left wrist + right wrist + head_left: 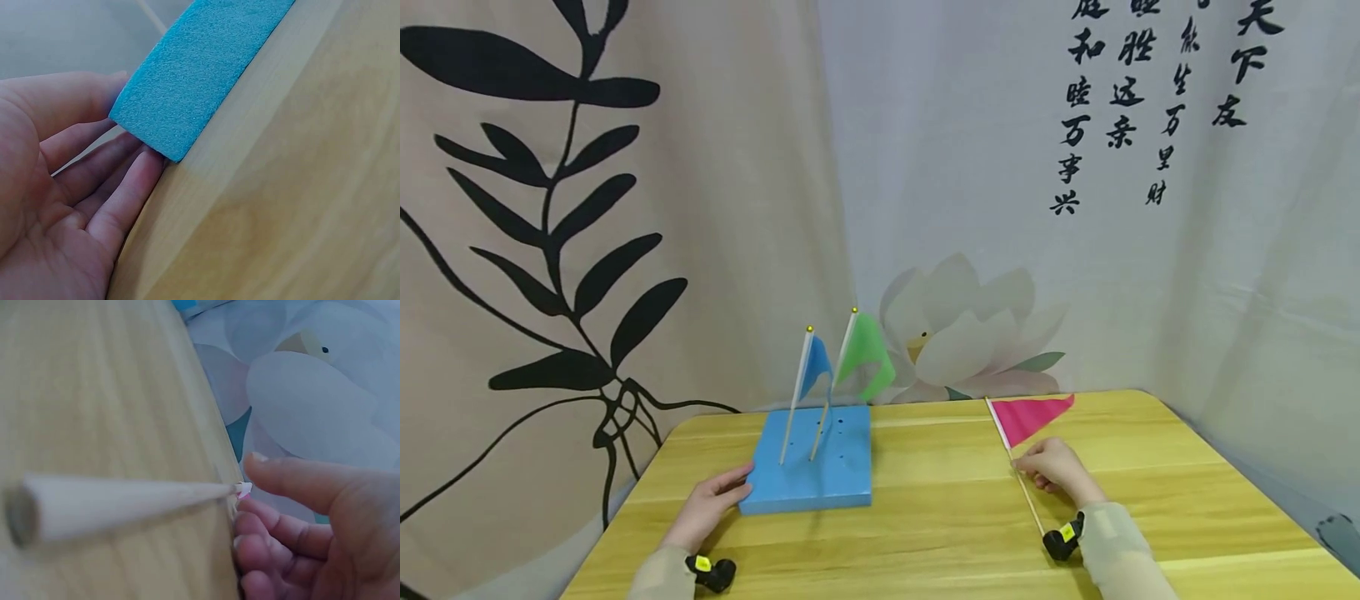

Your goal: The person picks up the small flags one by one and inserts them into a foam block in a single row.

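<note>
In the head view, my right hand (pixel 1051 468) pinches the thin wooden stick of a pink triangular flag (pixel 1030 418) between thumb and fingers. Its bare lower end points back toward the wrist and looms large as a pale stick (pixel 125 503) in the right wrist view. A blue foam board (pixel 842 479) with small holes lies on the table. A blue flag (pixel 815 367) and a green flag (pixel 863 354), both gold-tipped, stand in it, leaning slightly right. My left hand (pixel 707 504) touches the board's left edge near the front corner, fingers fairly straight against the foam (pixel 200 69).
The wooden table (pixel 940 533) has rounded back corners. Close behind it hangs a pale curtain (pixel 760 208) printed with black leaves, a lotus and dark characters. A small black camera (pixel 1060 543) is strapped to the right wrist, another (pixel 713 575) to the left.
</note>
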`<action>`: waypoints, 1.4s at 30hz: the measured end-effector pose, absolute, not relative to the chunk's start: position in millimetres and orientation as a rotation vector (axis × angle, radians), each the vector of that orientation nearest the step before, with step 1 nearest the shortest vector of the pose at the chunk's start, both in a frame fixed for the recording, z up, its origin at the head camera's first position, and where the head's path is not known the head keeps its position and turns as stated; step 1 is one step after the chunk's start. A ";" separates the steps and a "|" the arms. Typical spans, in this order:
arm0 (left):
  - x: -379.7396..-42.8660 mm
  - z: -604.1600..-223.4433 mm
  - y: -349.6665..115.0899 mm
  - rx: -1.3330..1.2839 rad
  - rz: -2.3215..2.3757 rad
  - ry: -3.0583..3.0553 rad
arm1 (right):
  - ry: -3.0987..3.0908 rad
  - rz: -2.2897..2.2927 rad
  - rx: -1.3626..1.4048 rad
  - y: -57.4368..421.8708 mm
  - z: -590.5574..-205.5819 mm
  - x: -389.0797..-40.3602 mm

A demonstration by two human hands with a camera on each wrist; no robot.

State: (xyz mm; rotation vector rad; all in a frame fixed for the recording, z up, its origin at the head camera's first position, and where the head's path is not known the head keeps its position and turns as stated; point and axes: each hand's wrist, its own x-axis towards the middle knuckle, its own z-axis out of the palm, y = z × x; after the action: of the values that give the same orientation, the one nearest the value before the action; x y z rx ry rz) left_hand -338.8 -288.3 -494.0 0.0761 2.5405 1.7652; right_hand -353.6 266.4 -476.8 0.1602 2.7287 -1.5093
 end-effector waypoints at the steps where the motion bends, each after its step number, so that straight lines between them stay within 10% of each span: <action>1: -338.7 -494.5 -288.0 0.077 1.765 2.542 | 2.757 -1.479 0.148 265.9 -477.6 -354.1; 42: -336.5 -493.3 -285.6 0.057 1.767 2.544 | 2.314 -1.770 0.081 274.3 -475.6 -352.1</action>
State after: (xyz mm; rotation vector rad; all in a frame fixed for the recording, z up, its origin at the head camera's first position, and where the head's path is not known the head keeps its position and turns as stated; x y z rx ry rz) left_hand -336.5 -285.6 -493.3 0.0572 2.5443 1.7671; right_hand -352.1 274.3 -475.6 0.0807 2.3136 -1.7699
